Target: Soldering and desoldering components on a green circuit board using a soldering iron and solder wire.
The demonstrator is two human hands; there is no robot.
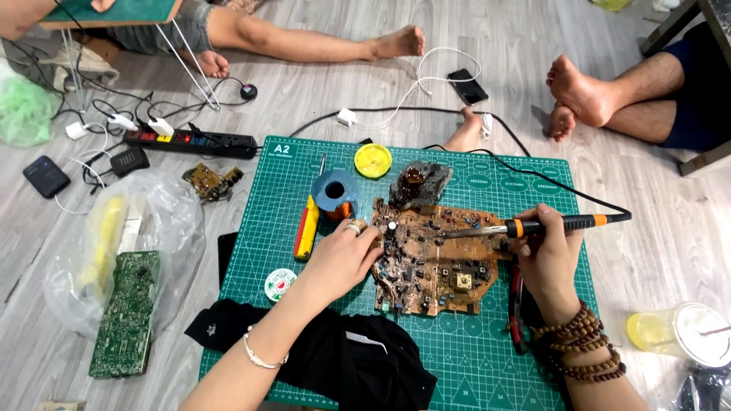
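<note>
On the green cutting mat (472, 365), the left hand (343, 255) rests with fingers curled on the left edge of the brown circuit board (434, 262), which lies near the mat's middle. At the board's right edge, the right hand (544, 255) grips a black-and-orange soldering iron (533, 225), its tip over the board.

Pale grey wood-plank floor (670, 205), small white-legged folding table (114, 11) top left, even indoor light.

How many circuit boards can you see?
3: a big brown circuit board on the green cutting mat, a green circuit board on the floor at left, a small brown board piece beside the power strip.
</note>
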